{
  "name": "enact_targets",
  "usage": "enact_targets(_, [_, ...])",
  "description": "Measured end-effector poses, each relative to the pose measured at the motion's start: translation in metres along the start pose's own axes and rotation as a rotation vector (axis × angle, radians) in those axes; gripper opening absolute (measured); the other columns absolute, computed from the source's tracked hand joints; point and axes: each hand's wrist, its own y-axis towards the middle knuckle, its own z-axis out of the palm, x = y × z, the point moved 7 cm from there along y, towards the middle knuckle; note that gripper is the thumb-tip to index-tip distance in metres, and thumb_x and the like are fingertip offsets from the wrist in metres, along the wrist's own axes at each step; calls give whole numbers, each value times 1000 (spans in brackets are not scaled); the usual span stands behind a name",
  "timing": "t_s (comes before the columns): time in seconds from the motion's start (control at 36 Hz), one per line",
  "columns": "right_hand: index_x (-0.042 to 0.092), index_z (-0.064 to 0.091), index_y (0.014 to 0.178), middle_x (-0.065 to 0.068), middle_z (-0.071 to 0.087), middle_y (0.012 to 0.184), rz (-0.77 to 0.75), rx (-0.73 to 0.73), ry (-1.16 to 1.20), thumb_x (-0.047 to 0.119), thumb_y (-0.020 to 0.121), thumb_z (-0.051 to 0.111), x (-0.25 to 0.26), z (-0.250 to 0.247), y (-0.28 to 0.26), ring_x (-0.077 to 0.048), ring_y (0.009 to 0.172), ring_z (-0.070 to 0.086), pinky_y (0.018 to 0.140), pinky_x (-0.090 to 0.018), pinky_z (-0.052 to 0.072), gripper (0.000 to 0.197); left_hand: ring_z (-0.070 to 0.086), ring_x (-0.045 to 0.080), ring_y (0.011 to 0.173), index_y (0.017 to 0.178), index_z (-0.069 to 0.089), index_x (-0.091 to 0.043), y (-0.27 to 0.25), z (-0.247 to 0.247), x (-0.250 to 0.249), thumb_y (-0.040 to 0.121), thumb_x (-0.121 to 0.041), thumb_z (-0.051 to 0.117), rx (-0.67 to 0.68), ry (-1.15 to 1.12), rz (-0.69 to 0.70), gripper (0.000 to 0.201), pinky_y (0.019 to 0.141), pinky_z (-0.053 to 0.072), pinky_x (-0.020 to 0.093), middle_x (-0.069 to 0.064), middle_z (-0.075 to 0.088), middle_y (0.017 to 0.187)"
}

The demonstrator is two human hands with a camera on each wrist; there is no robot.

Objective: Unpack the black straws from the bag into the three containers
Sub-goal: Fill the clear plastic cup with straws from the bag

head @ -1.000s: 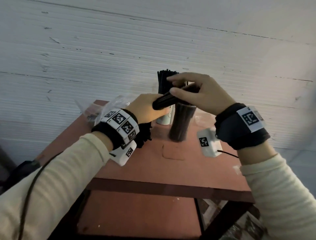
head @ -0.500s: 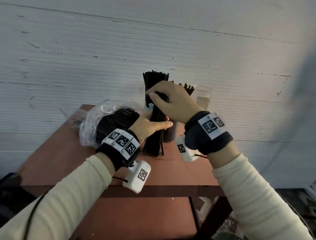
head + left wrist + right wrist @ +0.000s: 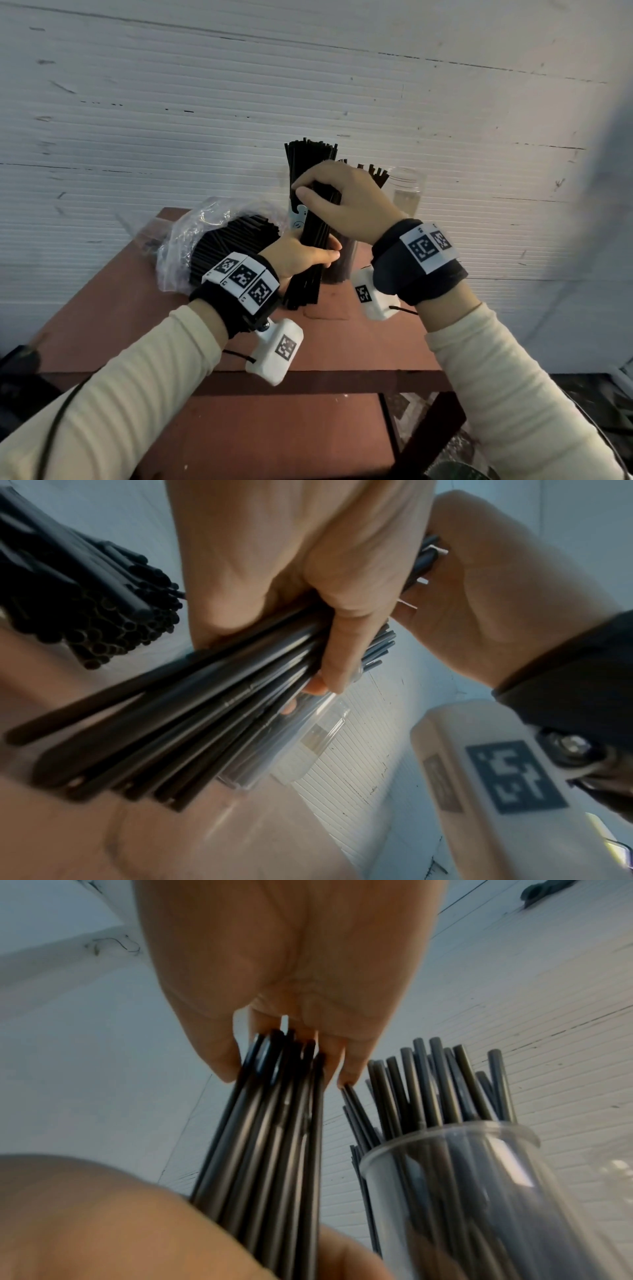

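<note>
Near edge: the red surface (image 3: 144, 308) ends at a dark rail below both wrists, with bare top between that rail and the hands.
Left hand (image 3: 301, 255): fingers wrapped around the lower part of an upright bundle of black straws (image 3: 310, 274), its feet on the surface.
Right hand (image 3: 346, 198): fingertips pinch the same bundle higher up.
Bag (image 3: 191, 246): clear plastic, lying just left of the hands, more straws inside.
Containers: a filled clear container (image 3: 479, 1191) just beside the bundle; an empty-looking jar (image 3: 407, 192) further right, possibly touching the wall (image 3: 205, 102).
</note>
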Motion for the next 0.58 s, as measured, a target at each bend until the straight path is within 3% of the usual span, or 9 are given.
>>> enact_targets(0.11, [12,71,99,-1,65,99,1,-13,-4,21,90,59,-2,3,-3,-11,96,60,89,-17,42,17,60,21,84,89,66,-7,3,3,9,89,-10,67,65,13,-44,3,102,48,43,9,65,84])
enact_targets(0.19, [12,70,102,-1,66,102,1,-12,-12,23,90,58,-2,3,-4,-12,99,60,93,-24,43,20,62,19,82,91,66,-6,3,2,11,91,-23,67,8,-15,-48,17,96,51,38,7,66,82])
enact_targets(0.25, [13,67,112,0,64,112,-9,-13,-19,28,91,60,1,0,-4,-10,107,57,98,-28,43,27,62,17,77,84,65,-8,3,0,9,90,-35,67,-44,18,-34,28,93,51,34,4,64,73])
enact_targets(0.36, [13,45,138,0,49,134,20,-72,22,38,88,66,4,-17,-8,-5,117,46,97,-10,35,60,63,15,73,87,64,-8,4,-5,2,77,-54,64,-84,24,37,48,99,49,49,-1,60,67])
enact_targets(0.42, [14,35,144,0,44,135,68,-78,39,43,86,68,1,-23,-11,-4,115,45,93,-3,32,72,61,13,71,87,62,-11,2,-4,-4,77,-60,63,-33,44,87,49,97,49,54,-3,59,67])
enact_targets(0.47, [17,31,145,3,43,129,125,-54,72,48,81,71,-3,-25,-14,-1,106,46,87,-3,35,81,61,14,72,82,61,-16,-2,-3,-11,77,-63,62,18,88,112,48,95,49,56,-4,59,68])
enact_targets(0.53, [20,38,140,6,43,122,150,-11,86,51,74,76,-3,-26,-17,5,98,45,81,-3,36,82,63,21,74,73,61,-23,-9,0,-20,80,-59,63,65,140,136,38,94,50,55,-5,60,67])
enact_targets(0.58, [17,54,126,3,53,116,177,61,145,49,70,80,-3,-23,-19,1,97,52,82,-9,42,69,66,26,78,64,61,-31,-17,6,-33,89,-45,62,118,206,163,30,91,53,46,-7,61,65])
